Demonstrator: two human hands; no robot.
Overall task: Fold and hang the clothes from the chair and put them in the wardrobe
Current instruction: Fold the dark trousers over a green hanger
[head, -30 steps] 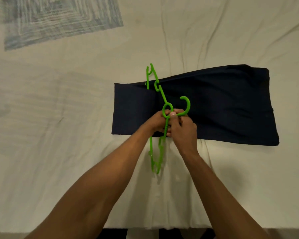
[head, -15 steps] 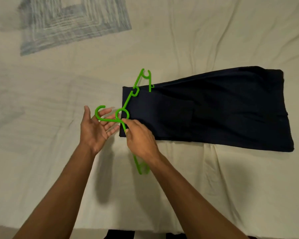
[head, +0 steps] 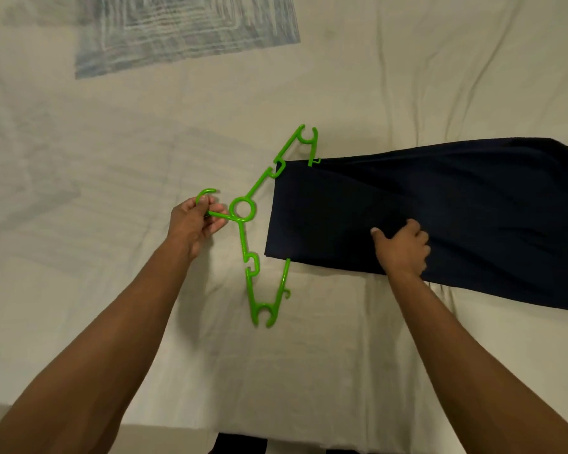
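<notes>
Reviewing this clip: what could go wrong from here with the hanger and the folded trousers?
The left hand grips only the hook of the bright green plastic hanger, so lifting could tilt its bar and let the folded navy trousers slide off. The right hand holds one edge; pulling there might undo the fold on the cream bedsheet.

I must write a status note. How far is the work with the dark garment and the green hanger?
Done: the dark garment lies folded into a long strip on the bed sheet. In hand: the left hand holds the hook of the green hanger, whose bar sits under the garment's end, and the right hand grips the cloth. Left: drape it over the bar and hang it; no wardrobe is in view.
</notes>
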